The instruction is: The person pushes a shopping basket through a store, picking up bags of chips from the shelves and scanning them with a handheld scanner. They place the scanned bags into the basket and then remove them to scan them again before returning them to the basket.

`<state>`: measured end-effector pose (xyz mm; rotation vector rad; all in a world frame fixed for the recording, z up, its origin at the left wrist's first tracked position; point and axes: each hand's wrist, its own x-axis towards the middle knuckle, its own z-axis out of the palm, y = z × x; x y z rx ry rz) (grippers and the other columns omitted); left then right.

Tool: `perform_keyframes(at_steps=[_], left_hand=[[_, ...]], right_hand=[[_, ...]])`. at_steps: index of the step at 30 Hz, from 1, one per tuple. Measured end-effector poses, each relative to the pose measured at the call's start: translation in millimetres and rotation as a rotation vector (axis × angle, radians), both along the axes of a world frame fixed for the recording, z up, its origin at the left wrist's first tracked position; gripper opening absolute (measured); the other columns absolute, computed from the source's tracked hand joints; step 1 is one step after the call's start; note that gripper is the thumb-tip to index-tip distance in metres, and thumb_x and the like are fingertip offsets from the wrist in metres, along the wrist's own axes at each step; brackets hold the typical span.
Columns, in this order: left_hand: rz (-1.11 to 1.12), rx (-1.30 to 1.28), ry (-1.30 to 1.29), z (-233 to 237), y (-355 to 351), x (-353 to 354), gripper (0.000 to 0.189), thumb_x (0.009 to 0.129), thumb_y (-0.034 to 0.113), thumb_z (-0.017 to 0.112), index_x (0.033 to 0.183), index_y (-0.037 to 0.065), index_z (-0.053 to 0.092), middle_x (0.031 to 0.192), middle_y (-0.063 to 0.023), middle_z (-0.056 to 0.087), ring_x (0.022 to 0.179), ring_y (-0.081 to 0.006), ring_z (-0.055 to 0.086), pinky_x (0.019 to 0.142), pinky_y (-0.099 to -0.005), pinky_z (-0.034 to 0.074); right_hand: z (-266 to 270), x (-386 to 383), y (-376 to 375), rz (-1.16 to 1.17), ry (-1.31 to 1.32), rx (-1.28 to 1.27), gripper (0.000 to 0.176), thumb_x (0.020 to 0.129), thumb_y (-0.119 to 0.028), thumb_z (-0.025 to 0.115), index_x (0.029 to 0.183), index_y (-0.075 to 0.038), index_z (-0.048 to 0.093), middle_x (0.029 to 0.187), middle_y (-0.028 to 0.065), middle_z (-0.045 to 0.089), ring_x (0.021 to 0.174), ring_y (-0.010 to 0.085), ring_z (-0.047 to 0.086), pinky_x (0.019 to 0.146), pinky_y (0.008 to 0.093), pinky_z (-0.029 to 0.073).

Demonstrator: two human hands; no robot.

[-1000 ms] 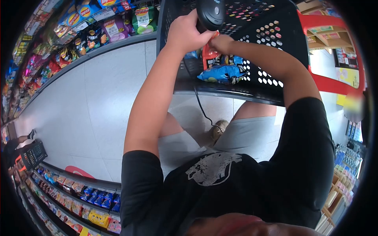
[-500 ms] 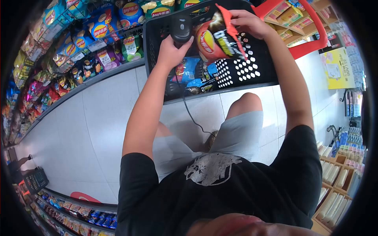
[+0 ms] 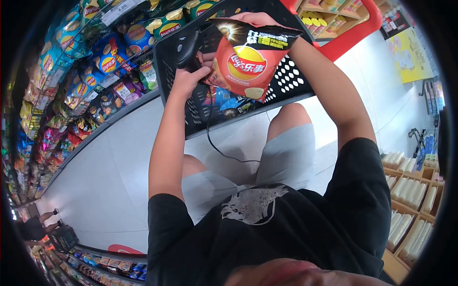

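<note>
My left hand (image 3: 187, 80) is closed around a black handheld barcode scanner (image 3: 187, 49), its fingertips right at the left edge of a chip bag. A cable (image 3: 210, 136) runs down from the scanner toward my lap. My right hand (image 3: 261, 19) grips the red and black bag of Lay's chips (image 3: 245, 69) at its top, partly hidden behind it. The bag's printed front faces up toward me. Beneath it is a black shopping basket (image 3: 174, 107) with perforated walls, holding blue snack packets (image 3: 234, 104).
Shelves of chip bags (image 3: 107, 62) line the left. The basket's red handle (image 3: 355, 35) juts out at the upper right. Wooden bins (image 3: 408, 205) stand at lower right. Another person (image 3: 36, 229) is at the far left beside a dark basket (image 3: 63, 238).
The chip bag has turned so its front faces me, and has moved closer and slightly left. My right hand has shifted left with it; the scanner has moved left and tilted.
</note>
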<state>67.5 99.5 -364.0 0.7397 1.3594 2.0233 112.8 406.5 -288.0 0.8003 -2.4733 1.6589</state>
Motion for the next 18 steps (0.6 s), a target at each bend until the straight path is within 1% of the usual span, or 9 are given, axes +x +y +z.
perform_keyframes(at_steps=[4, 6, 9, 11, 13, 14, 16, 17, 18], left_hand=[[-0.017, -0.275, 0.222, -10, -1, -1, 0.053, 0.067, 0.008, 0.088, 0.11, 0.009, 0.057, 0.135, -0.0082, 0.061, 0.119, -0.0178, 0.06, 0.102, -0.0351, 0.048], [-0.014, -0.237, 0.235, -4, 2, 7, 0.064, 0.067, 0.004, 0.091, 0.122, 0.007, 0.06, 0.134, -0.0049, 0.061, 0.122, -0.0176, 0.058, 0.105, -0.0369, 0.047], [-0.006, -0.211, 0.2, 15, 12, 24, 0.065, 0.071, 0.003, 0.092, 0.128, 0.003, 0.061, 0.128, -0.0045, 0.064, 0.118, -0.017, 0.058, 0.106, -0.038, 0.047], [0.001, -0.22, 0.184, 15, 13, 24, 0.06, 0.073, 0.001, 0.089, 0.126, 0.002, 0.062, 0.125, -0.005, 0.065, 0.115, -0.0164, 0.061, 0.104, -0.0365, 0.05], [0.031, -0.226, 0.182, 13, 10, 23, 0.054, 0.076, -0.001, 0.087, 0.124, 0.002, 0.062, 0.121, -0.0048, 0.067, 0.11, -0.0156, 0.063, 0.1, -0.0349, 0.052], [0.055, -0.225, 0.19, 10, 9, 19, 0.051, 0.077, -0.002, 0.086, 0.122, 0.002, 0.063, 0.117, -0.0042, 0.068, 0.108, -0.015, 0.064, 0.098, -0.034, 0.053], [0.183, -0.19, 0.155, 12, 9, 19, 0.044, 0.08, -0.002, 0.085, 0.118, 0.003, 0.064, 0.112, -0.0029, 0.068, 0.103, -0.014, 0.065, 0.094, -0.0325, 0.054], [0.286, -0.157, 0.114, 20, 13, 23, 0.04, 0.08, -0.002, 0.084, 0.115, 0.003, 0.064, 0.109, -0.0021, 0.068, 0.101, -0.0135, 0.065, 0.092, -0.032, 0.054], [0.389, -0.123, 0.075, 25, 14, 23, 0.037, 0.081, -0.002, 0.084, 0.111, 0.004, 0.064, 0.106, -0.0013, 0.067, 0.099, -0.013, 0.065, 0.09, -0.0314, 0.054]], right_hand=[[-18, -27, 26, 0.15, 0.323, 0.038, 0.047, 0.089, -0.014, 0.08, 0.131, 0.002, 0.065, 0.138, 0.015, 0.062, 0.123, 0.0218, 0.06, 0.105, 0.0328, 0.048], [-32, -42, 38, 0.321, -0.114, -0.219, 0.045, 0.092, -0.013, 0.076, 0.133, 0.002, 0.064, 0.133, 0.0128, 0.065, 0.117, 0.0179, 0.062, 0.101, 0.0299, 0.051], [-58, -58, 47, 0.302, -0.05, -0.215, 0.032, 0.1, -0.014, 0.067, 0.13, -0.004, 0.068, 0.126, 0.0072, 0.071, 0.111, 0.0145, 0.069, 0.098, 0.0293, 0.057], [-56, -57, 50, 0.167, -0.126, -0.183, 0.028, 0.101, -0.016, 0.066, 0.126, -0.005, 0.071, 0.123, 0.0053, 0.073, 0.109, 0.0145, 0.07, 0.098, 0.0303, 0.057], [-31, -38, 13, -0.152, -0.715, -0.805, 0.027, 0.101, -0.025, 0.068, 0.119, -0.006, 0.073, 0.116, 0.0052, 0.076, 0.1, 0.013, 0.073, 0.091, 0.0293, 0.059], [-19, -40, 24, -0.044, -0.791, -0.656, 0.049, 0.095, -0.029, 0.077, 0.132, -0.001, 0.062, 0.121, 0.0095, 0.074, 0.106, 0.0182, 0.072, 0.096, 0.0305, 0.057], [19, -11, -13, -0.34, -0.655, -0.715, 0.038, 0.107, -0.03, 0.05, 0.124, 0.001, 0.065, 0.109, 0.0117, 0.073, 0.098, 0.0194, 0.07, 0.091, 0.0382, 0.057], [40, -5, -21, -0.628, -0.716, -0.605, 0.048, 0.108, -0.046, 0.045, 0.121, -0.003, 0.064, 0.109, 0.0103, 0.071, 0.098, 0.022, 0.068, 0.089, 0.0422, 0.055], [19, -17, 3, -0.471, -0.759, -0.621, 0.062, 0.105, -0.062, 0.04, 0.121, -0.007, 0.061, 0.106, 0.0092, 0.07, 0.097, 0.0247, 0.066, 0.089, 0.042, 0.052]])
